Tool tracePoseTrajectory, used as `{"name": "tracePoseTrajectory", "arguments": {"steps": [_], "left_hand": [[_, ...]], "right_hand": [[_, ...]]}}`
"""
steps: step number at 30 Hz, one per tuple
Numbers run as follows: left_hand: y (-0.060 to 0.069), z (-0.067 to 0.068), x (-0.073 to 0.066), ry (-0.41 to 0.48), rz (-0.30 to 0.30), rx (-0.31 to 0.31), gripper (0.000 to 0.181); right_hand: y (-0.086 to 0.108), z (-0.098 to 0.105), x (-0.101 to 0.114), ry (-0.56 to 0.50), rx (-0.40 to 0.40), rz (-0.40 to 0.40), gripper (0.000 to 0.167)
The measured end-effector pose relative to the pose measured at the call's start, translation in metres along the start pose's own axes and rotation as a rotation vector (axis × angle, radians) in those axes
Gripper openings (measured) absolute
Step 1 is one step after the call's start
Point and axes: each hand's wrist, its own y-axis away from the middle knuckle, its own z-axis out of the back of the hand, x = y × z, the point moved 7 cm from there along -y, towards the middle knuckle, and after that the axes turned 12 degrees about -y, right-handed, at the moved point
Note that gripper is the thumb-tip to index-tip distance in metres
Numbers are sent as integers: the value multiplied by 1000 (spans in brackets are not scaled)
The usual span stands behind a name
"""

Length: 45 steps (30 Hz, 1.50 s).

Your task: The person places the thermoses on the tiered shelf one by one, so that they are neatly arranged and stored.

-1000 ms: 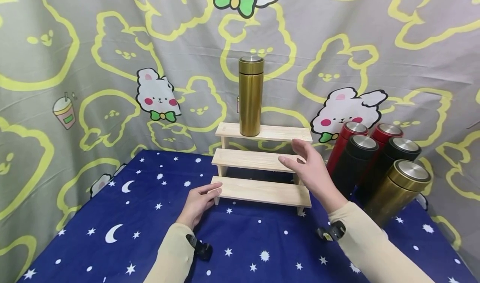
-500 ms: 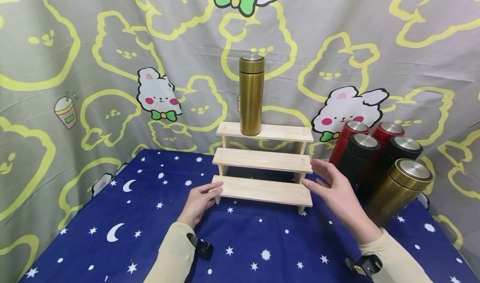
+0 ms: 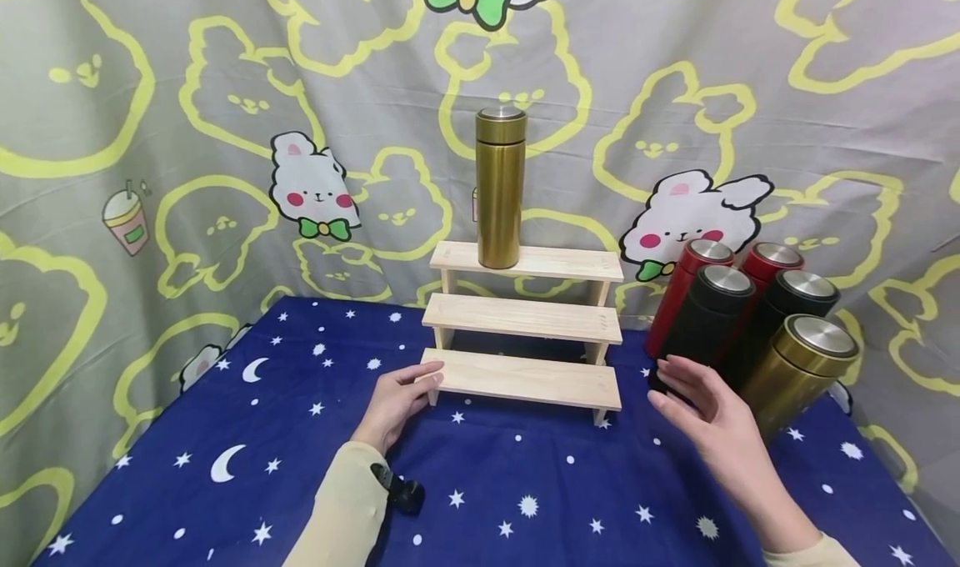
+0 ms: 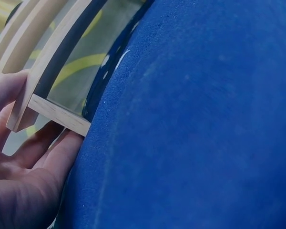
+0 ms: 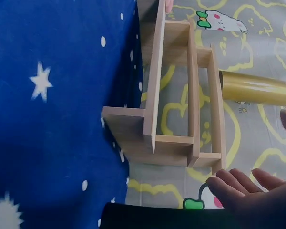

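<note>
A three-step wooden display rack (image 3: 525, 379) stands mid-table, with a gold vacuum flask (image 3: 499, 204) upright on its top step, left of centre. My left hand (image 3: 395, 404) holds the left end of the lowest step; in the left wrist view its fingers (image 4: 62, 155) lie against the side leg (image 4: 59, 113). My right hand (image 3: 723, 438) hovers with loosely bent fingers and nothing in it, in front of a group of flasks at the right. Nearest it are a black flask (image 3: 697, 325) and a gold flask (image 3: 795, 375), both partly hidden by the hand.
Behind these stand two red flasks (image 3: 776, 258) and another black flask (image 3: 802, 296). A dark blue cloth (image 3: 517, 509) with stars and moons covers the table. A grey curtain (image 3: 405, 75) with cartoon prints hangs close behind the rack.
My right hand has moved from over the rack's right end, right and toward me, to the front of the flasks. My left hand keeps its place on the lowest step.
</note>
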Motion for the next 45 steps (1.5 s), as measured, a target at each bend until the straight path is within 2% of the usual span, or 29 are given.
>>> {"name": "tracePoseTrajectory", "arguments": {"steps": [10,18,20,23,26,30,33,35,37,41,45], "left_hand": [[-1,0,-1,17,-1,5,33],[0,0,2,10,3,8,34],[0,0,2,8,4,10,33],[1,0,2,7,2,10,33],[1,0,1,9,-3,10,33],[1,1,0,7,-1,8,33],[1,0,0,4,-1,10,33],[1,0,0,4,-3,11,33],[2,0,0,5,-4,9,33],[2,1,0,4,-7,5,33],[1,0,1,7,-11,2,33]], "right_hand": [[20,22,-11,12,-86,-32,53],[41,43,-27,-83,-165,-31,50],[45,48,-30,-69,-186,-21,49],[51,59,-33,27,-255,-20,43],[57,75,-36,179,-383,-75,35],[63,98,-45,229,-545,-216,28],[65,111,-53,275,-621,-332,35],[62,114,-57,306,-609,-384,47],[57,116,-61,337,-553,-396,61],[46,115,-67,327,-426,-358,79],[40,113,-73,305,-395,-354,91]]}}
